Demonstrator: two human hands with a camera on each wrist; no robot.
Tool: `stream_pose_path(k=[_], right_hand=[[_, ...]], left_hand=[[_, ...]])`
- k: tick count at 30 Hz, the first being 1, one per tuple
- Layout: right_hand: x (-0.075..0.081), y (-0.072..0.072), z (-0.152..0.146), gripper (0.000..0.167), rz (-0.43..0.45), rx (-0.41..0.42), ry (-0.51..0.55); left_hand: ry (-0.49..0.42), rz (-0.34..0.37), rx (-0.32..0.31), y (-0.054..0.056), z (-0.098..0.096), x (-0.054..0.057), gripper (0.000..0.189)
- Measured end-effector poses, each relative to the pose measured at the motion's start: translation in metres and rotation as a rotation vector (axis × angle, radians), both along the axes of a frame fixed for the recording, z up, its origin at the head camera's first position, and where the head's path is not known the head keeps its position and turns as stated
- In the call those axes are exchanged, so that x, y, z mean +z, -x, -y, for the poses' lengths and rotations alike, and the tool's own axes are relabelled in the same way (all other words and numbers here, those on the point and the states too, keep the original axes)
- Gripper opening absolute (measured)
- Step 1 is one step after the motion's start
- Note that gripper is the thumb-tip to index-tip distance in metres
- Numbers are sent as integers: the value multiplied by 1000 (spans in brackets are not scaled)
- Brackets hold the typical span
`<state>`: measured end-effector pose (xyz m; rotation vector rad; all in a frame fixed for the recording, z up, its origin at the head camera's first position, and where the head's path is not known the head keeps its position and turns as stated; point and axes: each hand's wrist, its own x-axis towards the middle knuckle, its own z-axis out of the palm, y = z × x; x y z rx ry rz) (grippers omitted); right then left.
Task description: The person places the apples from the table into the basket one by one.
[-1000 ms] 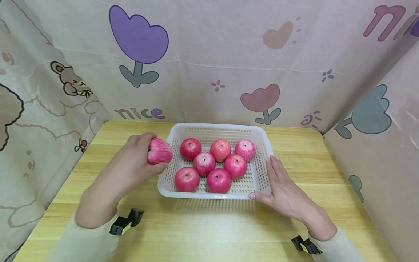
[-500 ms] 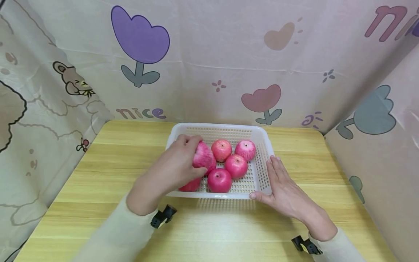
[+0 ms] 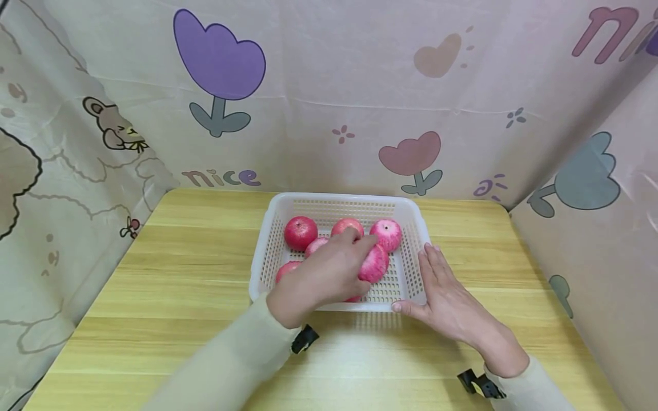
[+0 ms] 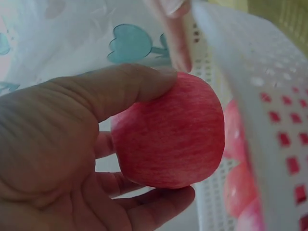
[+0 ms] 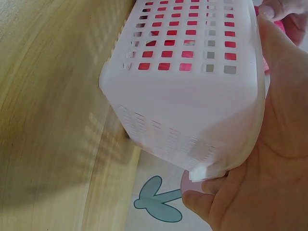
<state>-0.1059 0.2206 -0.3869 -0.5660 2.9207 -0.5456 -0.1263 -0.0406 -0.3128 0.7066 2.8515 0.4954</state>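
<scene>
My left hand (image 3: 326,268) grips a pink-red striped apple (image 3: 374,265) over the right half of a white perforated plastic basket (image 3: 339,197). In the left wrist view the thumb presses on one side of that apple (image 4: 168,139) and the fingers support it from below. Several apples lie in the basket, among them a darker red one (image 3: 300,233) and a paler striped one (image 3: 386,235). My left hand partly hides others. My right hand (image 3: 447,299) rests against the basket's right side, fingers straight along the rim, thumb at the front corner.
The basket stands on a wood-grain table (image 3: 180,257). A printed curtain (image 3: 329,114) with flowers and lettering hangs behind the table and along both sides. A black device (image 3: 304,339) is strapped at the left wrist, another (image 3: 482,384) at the right.
My left hand has carried the apple rightward from outside the basket's left edge, across the other apples, to its right half. The right hand and the basket have stayed put.
</scene>
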Motion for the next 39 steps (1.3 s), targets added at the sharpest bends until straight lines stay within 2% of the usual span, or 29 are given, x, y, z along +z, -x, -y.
stream_pose_path(k=[7, 16, 27, 34, 39], right_hand=[[0, 0, 0, 121, -5, 8, -3], [0, 0, 0, 122, 4, 3, -4], [1, 0, 0, 122, 10, 3, -2], [0, 0, 0, 121, 5, 7, -7], [0, 1, 0, 121, 6, 6, -6]], left_hand=[[51, -19, -94, 5, -16, -15, 87], [82, -76, -210, 10, -28, -27, 82], [78, -70, -264, 14, -32, -35, 78], [125, -68, -316, 20, -39, -38, 79], [146, -62, -332, 24, -46, -41, 79]])
